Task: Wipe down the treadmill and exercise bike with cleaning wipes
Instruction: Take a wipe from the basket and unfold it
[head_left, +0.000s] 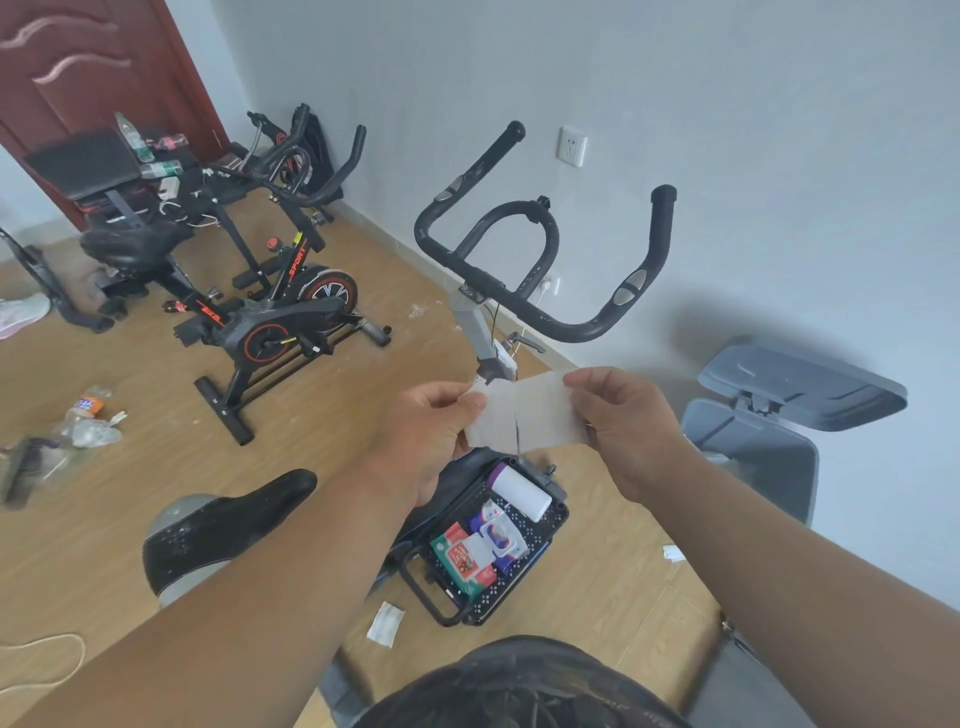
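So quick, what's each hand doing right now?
Left hand: pinching the left edge of the white wipe.
Right hand: pinching the wipe's right edge, so the sheet is spread between both hands.

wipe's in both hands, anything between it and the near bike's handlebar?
Nothing visible. The wipe is stretched between left hand and right hand, just below the handlebar, with only open air between. The basket and bin sit lower, off the path.

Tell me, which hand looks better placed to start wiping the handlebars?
Probably the right hand: it pinches the wipe just beneath the near handlebars. The left hand holds the other edge, farther away.
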